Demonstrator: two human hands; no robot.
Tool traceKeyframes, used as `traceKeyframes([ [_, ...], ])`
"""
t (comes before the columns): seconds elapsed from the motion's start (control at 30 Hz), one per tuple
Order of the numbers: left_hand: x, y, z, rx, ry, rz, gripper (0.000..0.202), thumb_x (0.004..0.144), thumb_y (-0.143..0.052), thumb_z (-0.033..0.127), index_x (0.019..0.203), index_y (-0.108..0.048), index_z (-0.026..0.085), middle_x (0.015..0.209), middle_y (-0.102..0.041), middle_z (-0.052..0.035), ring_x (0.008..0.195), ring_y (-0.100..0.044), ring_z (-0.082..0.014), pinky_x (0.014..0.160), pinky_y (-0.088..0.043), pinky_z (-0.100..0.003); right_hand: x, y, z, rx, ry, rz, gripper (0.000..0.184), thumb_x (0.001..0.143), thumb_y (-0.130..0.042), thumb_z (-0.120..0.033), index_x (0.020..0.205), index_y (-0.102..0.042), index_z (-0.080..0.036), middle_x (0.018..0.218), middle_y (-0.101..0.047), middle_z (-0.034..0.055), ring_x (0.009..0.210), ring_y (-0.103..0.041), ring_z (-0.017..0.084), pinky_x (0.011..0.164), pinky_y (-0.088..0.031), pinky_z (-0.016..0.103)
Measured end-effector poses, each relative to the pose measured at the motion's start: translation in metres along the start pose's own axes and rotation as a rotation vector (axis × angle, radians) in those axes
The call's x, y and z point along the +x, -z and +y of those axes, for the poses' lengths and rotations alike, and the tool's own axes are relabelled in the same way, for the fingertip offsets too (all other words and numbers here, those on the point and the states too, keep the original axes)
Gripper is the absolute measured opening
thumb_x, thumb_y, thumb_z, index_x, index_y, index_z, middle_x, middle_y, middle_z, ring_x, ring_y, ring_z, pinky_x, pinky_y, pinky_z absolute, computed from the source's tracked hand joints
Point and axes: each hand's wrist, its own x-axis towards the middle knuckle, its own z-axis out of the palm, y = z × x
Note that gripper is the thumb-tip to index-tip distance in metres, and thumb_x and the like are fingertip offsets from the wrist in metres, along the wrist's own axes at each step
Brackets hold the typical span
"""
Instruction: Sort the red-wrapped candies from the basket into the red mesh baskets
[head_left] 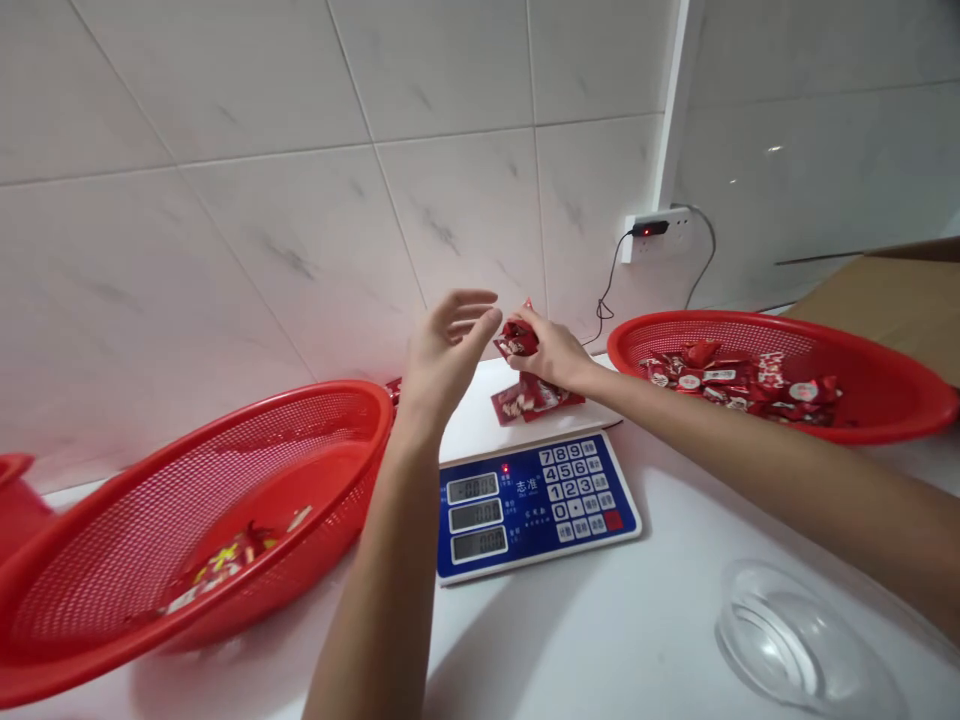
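My right hand (551, 350) is closed on a small red wrapped packet (517, 340), held up above the white plate (469, 425) of a digital scale. More red packets (529, 397) lie on that plate, partly under my right hand. Just to the left, my left hand (450, 345) is raised with its fingers loosely curled and the thumb apart, and nothing shows in it. The scale's blue keypad panel (536, 505) faces me with its displays lit.
On the left stands a red mesh basket (315, 420) with a few red and yellow packets (225, 565). Another red basket (900, 400) at right holds several red packets (735, 380). A clear plastic bowl (780, 640) is at front right. A wall socket (660, 235) with cords and a cardboard box (877, 310) are behind.
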Motion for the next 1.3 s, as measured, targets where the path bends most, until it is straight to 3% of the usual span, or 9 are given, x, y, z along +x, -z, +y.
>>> traceKeyframes([
  [0.1,-0.001,0.015,0.002,0.061,-0.026,0.046,0.016,0.084,-0.074,0.031,0.098,-0.074,0.023,0.096,-0.077,-0.0033,0.094,-0.071,-0.0197,0.083,-0.055,-0.03,-0.003,-0.005,0.004,0.201,0.021,0.001,0.031,0.076,-0.07,-0.015,0.105,-0.06,-0.022,0.113,-0.069,0.0027,0.104,-0.066,0.022,0.095,-0.051,0.039],
  [0.2,-0.002,0.026,0.012,0.053,-0.069,0.103,0.013,0.085,-0.074,0.032,0.096,-0.074,0.025,0.091,-0.076,-0.0013,0.092,-0.071,-0.0185,0.083,-0.055,-0.029,0.0,0.001,0.009,0.412,0.051,0.035,0.03,0.074,-0.071,-0.014,0.099,-0.057,-0.022,0.109,-0.068,0.001,0.101,-0.066,0.02,0.098,-0.051,0.039],
  [0.37,0.0,0.021,0.014,0.038,-0.107,0.096,0.006,0.088,-0.071,0.027,0.093,-0.073,0.024,0.088,-0.076,0.0,0.089,-0.071,-0.0164,0.084,-0.055,-0.028,0.009,0.014,0.009,0.658,0.063,0.149,0.032,0.073,-0.071,-0.015,0.098,-0.052,-0.025,0.097,-0.064,-0.0027,0.086,-0.065,0.016,0.09,-0.056,0.039],
  [0.57,0.002,0.014,0.009,0.076,-0.05,0.006,0.01,0.09,-0.069,0.029,0.097,-0.073,0.023,0.092,-0.077,-0.0013,0.089,-0.07,-0.0159,0.08,-0.053,-0.026,0.002,0.01,-0.001,0.634,0.052,-0.011,0.033,0.074,-0.074,-0.017,0.099,-0.054,-0.024,0.091,-0.063,-0.0031,0.087,-0.063,0.017,0.091,-0.055,0.041],
  [0.73,0.003,0.017,0.009,0.101,-0.039,-0.022,0.01,0.089,-0.071,0.028,0.096,-0.074,0.022,0.089,-0.076,-0.0018,0.085,-0.069,-0.0155,0.076,-0.053,-0.026,-0.006,0.0,-0.003,0.587,0.039,-0.173,0.036,0.074,-0.079,-0.029,0.1,-0.054,-0.025,0.089,-0.064,-0.0004,0.085,-0.063,0.021,0.088,-0.055,0.046],
  [0.9,0.002,0.021,0.013,0.083,-0.051,-0.007,0.009,0.089,-0.071,0.03,0.093,-0.073,0.022,0.089,-0.075,-0.002,0.084,-0.069,-0.016,0.08,-0.054,-0.028,-0.002,0.001,-0.007,0.617,0.057,-0.068,0.037,0.076,-0.08,-0.035,0.101,-0.055,-0.023,0.106,-0.066,0.0032,0.108,-0.062,0.023,0.104,-0.047,0.047],
  [1.1,0.003,0.023,0.014,0.039,-0.08,0.034,0.007,0.09,-0.07,0.028,0.09,-0.072,0.022,0.09,-0.076,-0.0019,0.088,-0.07,-0.0164,0.082,-0.055,-0.028,-0.006,0.033,-0.006,0.78,0.068,0.04,0.029,0.083,-0.076,-0.04,0.101,-0.059,-0.025,0.12,-0.067,0.0041,0.121,-0.059,0.022,0.113,-0.042,0.05],
  [1.23,0.003,0.015,0.009,0.071,-0.067,-0.01,0.006,0.089,-0.07,0.023,0.093,-0.073,0.02,0.089,-0.076,-0.002,0.085,-0.07,-0.0151,0.077,-0.056,-0.025,-0.024,0.062,0.001,0.997,-0.117,0.111,0.017,0.087,-0.072,-0.032,0.086,-0.058,-0.022,0.117,-0.068,0.0049,0.119,-0.062,0.019,0.105,-0.052,0.039],
  [1.3,0.0,0.007,0.01,0.098,-0.074,-0.064,0.007,0.089,-0.07,0.021,0.095,-0.073,0.02,0.09,-0.076,-0.0016,0.086,-0.071,-0.0142,0.076,-0.056,-0.023,-0.039,0.074,0.003,1.019,-0.231,0.091,0.015,0.088,-0.07,-0.029,0.081,-0.061,-0.02,0.108,-0.07,0.0069,0.106,-0.067,0.017,0.091,-0.059,0.029],
])
